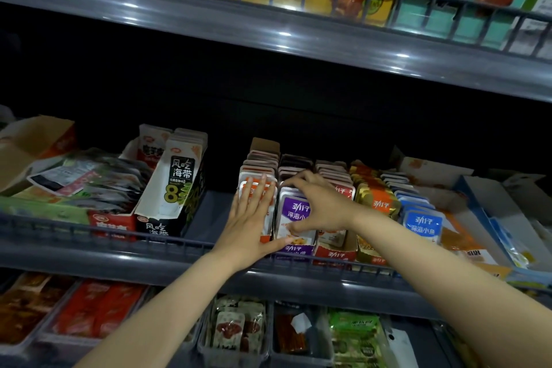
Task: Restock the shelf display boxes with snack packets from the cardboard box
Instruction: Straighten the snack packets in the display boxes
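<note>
- On the middle shelf (191, 248), seen from in front and slightly above, a row of narrow display boxes stands side by side behind a low wire rail, each packed with small snack packets standing upright, one behind the other
- The left hand (251, 218) lies open, fingers straight and flat against the front of the orange packets (260, 164), apparently steadying that row
- The right hand (319, 203) grips the purple packets (294, 212) just beside them: fingers curled over their top edges, thumb against the face of the front one
- These sit in the purple display box (294, 249), which looks nearly full; gold packets (376, 197) and blue packets (422, 224) fill boxes further right
- A brown cardboard box (27, 143) with open flaps sits at the far left of the same shelf, well apart from both hands, loose packets heaped beside it; whether it is the supply box cannot be told
- The packets look light, flat and glossy, with a sealed rim and a softer middle, so probably slippery in a stack and apt to fan out or topple forward
- Best taken as a small bunch, pinched across the top and bottom edges, and slid in upright while the other hand holds the row back
</note>
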`<action>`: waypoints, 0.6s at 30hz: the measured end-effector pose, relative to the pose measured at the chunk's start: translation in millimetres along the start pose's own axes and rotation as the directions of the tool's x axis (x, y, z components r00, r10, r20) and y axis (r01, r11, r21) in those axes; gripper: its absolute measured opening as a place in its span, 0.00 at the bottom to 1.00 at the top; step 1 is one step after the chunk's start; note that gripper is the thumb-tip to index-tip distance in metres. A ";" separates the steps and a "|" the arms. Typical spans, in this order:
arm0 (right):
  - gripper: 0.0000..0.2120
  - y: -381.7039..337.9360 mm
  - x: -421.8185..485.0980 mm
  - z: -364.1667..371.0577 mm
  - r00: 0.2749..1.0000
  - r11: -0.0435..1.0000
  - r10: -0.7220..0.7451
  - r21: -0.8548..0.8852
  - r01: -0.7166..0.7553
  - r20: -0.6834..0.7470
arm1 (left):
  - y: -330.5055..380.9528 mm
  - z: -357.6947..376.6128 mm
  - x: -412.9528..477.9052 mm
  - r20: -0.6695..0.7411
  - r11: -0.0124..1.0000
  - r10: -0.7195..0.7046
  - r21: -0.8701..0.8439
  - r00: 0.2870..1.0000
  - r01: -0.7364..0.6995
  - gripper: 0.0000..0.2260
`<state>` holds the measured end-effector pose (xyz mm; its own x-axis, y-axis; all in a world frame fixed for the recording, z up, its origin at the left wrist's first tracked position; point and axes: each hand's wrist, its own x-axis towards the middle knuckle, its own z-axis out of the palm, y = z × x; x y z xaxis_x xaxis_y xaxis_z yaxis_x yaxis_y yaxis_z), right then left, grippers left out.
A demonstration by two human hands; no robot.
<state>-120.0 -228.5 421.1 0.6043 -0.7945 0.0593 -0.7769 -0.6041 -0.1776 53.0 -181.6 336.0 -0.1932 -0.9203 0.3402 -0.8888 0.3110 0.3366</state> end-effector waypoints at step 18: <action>0.42 3.8 -26.3 34.5 0.964 0.639 0.254 0.761 -0.109 -0.076 | 6.0 -0.2 2.2 -0.028 1.000 0.002 0.005 1.000 -0.002 0.48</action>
<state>-132.8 -207.8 384.9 0.3720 -0.9242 0.0863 -0.4274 -0.2531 -0.8679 47.2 -181.7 339.0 -0.1832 -0.9125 0.3657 -0.8905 0.3116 0.3314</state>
